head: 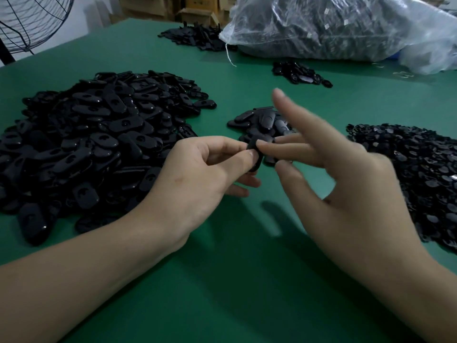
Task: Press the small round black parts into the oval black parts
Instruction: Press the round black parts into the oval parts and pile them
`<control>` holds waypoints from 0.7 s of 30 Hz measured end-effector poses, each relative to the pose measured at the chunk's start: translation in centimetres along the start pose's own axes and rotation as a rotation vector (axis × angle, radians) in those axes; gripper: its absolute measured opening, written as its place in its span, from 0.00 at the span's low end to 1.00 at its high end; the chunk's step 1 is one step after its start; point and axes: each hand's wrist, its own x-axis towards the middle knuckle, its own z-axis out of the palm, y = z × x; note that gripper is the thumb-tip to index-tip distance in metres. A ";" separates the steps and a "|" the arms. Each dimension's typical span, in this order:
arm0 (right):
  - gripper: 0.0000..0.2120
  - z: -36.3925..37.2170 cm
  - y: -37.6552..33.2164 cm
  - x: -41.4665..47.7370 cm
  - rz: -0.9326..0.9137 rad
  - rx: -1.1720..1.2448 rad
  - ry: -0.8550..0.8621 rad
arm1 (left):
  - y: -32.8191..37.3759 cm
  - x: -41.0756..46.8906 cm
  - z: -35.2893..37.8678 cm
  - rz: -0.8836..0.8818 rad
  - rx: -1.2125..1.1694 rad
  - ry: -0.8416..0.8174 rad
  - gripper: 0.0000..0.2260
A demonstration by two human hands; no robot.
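The left hand (205,169) pinches one oval black part (255,158) between thumb and forefinger, holding it on edge just above the green table (222,256), in front of a small heap of ovals (259,121). The right hand (341,179) is spread with straight fingers and grips nothing; one fingertip lies against the top edge of the held part, and the others fan out above and below it.

The likeliest trouble is the thin pinch. The oval is held only near its rim, so a push from the right could tilt it or slide it out of the grip. A round piece pressed off-centre would probably seat crooked, or spring free and drop among the loose black parts below, where it would be hard to pick out.

Whether a round piece already sits in the oval cannot be told, because the left thumb and the dark plastic hide its face. The right hand is smeared by motion, so its exact contact is uncertain. The pile of small round parts (408,174) is cut by the right edge, and the large pile of ovals (99,134) runs off the left. The contents of the plastic bag (346,28) show only dimly.
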 end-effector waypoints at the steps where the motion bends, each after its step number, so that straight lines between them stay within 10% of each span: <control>1: 0.29 -0.2 0.1 0.0 0.065 0.099 0.023 | 0.0 0.0 0.0 0.013 0.003 0.008 0.04; 9: 0.06 0.8 0.6 0.3 0.640 0.841 -0.054 | 0.0 -0.5 0.4 0.224 0.178 -0.035 0.03; 21: 0.03 0.7 0.0 0.2 0.709 1.157 -0.169 | 0.5 -1.0 0.7 0.371 0.294 -0.008 0.03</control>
